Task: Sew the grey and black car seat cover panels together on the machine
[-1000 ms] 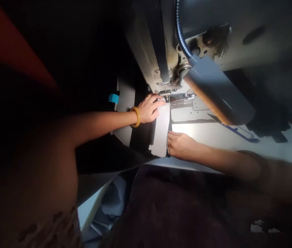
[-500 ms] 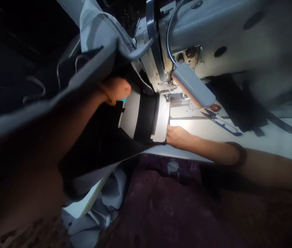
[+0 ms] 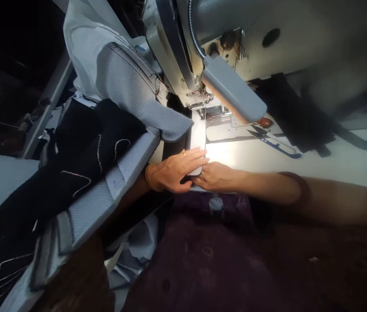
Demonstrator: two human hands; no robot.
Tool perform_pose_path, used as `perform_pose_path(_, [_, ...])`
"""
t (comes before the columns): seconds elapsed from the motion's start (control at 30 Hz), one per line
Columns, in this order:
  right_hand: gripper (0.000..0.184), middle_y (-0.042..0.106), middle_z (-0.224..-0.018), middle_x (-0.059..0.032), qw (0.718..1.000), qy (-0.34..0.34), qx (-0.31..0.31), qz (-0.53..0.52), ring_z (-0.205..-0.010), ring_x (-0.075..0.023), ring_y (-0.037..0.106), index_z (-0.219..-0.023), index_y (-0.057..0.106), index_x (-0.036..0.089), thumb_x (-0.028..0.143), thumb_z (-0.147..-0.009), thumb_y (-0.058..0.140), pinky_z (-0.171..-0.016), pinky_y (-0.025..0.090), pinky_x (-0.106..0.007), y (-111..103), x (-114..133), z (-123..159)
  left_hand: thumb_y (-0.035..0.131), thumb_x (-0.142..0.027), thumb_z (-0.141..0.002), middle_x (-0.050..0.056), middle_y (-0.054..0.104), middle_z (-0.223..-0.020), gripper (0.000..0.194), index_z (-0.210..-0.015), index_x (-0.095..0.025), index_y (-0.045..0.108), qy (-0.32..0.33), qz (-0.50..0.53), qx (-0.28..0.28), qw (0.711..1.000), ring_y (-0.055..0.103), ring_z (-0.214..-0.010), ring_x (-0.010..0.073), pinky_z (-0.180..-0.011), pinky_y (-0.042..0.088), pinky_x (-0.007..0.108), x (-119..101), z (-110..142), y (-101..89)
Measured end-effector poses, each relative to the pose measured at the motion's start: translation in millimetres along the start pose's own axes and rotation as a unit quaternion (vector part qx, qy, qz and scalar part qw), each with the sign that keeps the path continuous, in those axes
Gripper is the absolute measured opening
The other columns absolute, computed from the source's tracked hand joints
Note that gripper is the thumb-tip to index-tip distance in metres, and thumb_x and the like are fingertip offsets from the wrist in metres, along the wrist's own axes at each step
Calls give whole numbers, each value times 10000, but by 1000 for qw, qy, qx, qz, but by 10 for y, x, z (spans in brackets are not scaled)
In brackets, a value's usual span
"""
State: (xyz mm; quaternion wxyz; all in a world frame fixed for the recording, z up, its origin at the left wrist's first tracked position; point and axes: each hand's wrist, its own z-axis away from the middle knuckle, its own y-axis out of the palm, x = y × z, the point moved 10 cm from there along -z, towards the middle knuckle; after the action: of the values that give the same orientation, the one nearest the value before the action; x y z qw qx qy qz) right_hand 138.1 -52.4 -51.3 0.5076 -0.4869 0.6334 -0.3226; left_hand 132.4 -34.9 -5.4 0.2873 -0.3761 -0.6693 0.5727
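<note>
A padded fabric piece (image 3: pixel 198 135) with a white edge strip runs from beneath the presser foot (image 3: pixel 197 106) of a sewing machine (image 3: pixel 167 47) toward me. My left hand (image 3: pixel 176 171) lies across its near end, fingers stretched out flat over the white strip. At the near right corner, my right hand (image 3: pixel 216 176) pinches the fabric's edge, its fingertips close to the left hand's. Grey mesh fabric (image 3: pixel 127 80) and a black panel with pale stitching (image 3: pixel 86 147) drape over my left forearm, hiding much of it.
A grey lamp (image 3: pixel 235 89) on a flexible neck hangs beside the needle area. Thread snips (image 3: pixel 276 143) lie on the white table (image 3: pixel 342 167) to the right, near a dark red knob-like item (image 3: pixel 264 123) and black fabric strips (image 3: pixel 295 115).
My left hand has come down from beneath the raised fabric onto the white strip. The draped grey and black material has lowered over my left arm. My right hand stays at the corner.
</note>
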Motion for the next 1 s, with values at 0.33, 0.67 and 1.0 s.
perform_pose_path(0.33, [246, 608, -589, -64, 984, -12, -94, 149, -503, -150, 538, -751, 547, 113, 7, -838, 342, -467, 363, -282, -227, 180, 33, 539, -247, -652, 259, 257, -1477, 820, -1395, -14, 285, 37, -119, 139, 982, 237, -1386, 366, -1043, 380, 540, 178, 143, 263])
perform_pose_path(0.67, [226, 511, -504, -8, 989, 19, -113, 95, -436, -135, 463, -662, 489, 150, 14, -805, 378, -406, 224, -275, -426, 100, 62, 554, -341, -694, 215, 416, -1405, 711, -1336, -73, 406, 75, -97, 150, 981, 369, -1322, 353, -975, 421, 547, 220, 89, 156])
perform_pose_path(1.0, [208, 503, -514, -6, 986, 33, -140, 87, -472, -127, 450, -683, 500, 151, 20, -805, 394, -425, 188, -271, -503, 100, 125, 534, -385, -684, 233, 496, -1327, 683, -1268, -38, 461, 108, -91, 73, 987, 448, -1250, 373, -974, 397, 604, 139, 72, 128])
